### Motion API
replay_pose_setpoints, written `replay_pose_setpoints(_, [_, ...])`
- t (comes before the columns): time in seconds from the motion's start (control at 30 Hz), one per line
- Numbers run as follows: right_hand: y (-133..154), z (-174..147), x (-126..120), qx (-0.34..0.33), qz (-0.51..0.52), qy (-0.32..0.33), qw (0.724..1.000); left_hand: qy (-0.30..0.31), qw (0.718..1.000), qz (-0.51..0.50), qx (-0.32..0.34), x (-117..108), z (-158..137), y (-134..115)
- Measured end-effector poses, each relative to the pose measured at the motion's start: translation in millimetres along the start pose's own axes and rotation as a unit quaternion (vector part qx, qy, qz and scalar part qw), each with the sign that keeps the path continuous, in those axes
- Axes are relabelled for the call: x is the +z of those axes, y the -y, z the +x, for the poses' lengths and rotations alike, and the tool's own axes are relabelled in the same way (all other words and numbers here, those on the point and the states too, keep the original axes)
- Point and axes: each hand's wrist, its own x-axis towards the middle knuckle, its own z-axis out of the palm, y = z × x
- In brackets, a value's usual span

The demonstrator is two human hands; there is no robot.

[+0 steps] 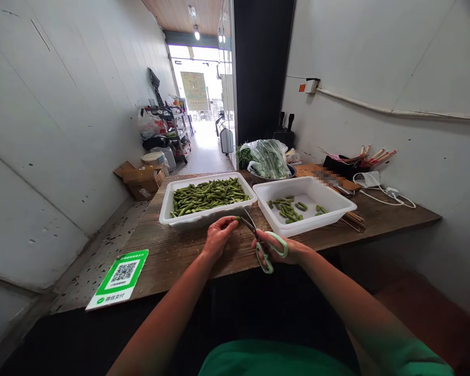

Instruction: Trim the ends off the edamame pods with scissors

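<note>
My left hand (218, 235) pinches a green edamame pod (237, 219) between thumb and fingertips, over the table's front part. My right hand (276, 246) grips scissors (254, 227) with pale green handles. Their blades are spread and point at the pod. Behind my left hand is a white tub (165, 215) heaped with edamame pods (209, 194). A second white tub (317, 224), behind and right of my right hand, has a small scatter of pods (289, 210) on its bottom.
A bagged bunch of leafy greens (269, 158) sits in a metal bowl behind the tubs. Skewers (354, 222), a white cable (391, 193) and a black container (342, 166) lie to the right. A green QR-code sign (121, 277) is at the table's left front edge.
</note>
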Motion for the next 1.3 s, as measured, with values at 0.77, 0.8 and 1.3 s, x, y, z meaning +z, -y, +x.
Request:
replay_pose_setpoints(0.77, [2.0,-3.0,17.2,-0.034,-0.109,-0.070,0.991,0.069,0.981,-0.129,-0.128,-0.4,1.8,-2.0])
replay_pose_setpoints(0.8, [1.3,-2.5,17.4,-0.033,-0.104,-0.073,0.991,0.070,0.981,-0.128,-0.130,-0.1,1.8,-1.7])
replay_pose_setpoints(1.3, [-20.5,0.7,-5.5,-0.017,0.226,0.073,0.971,0.038,0.961,0.157,0.222,68.7,34.1,-35.3])
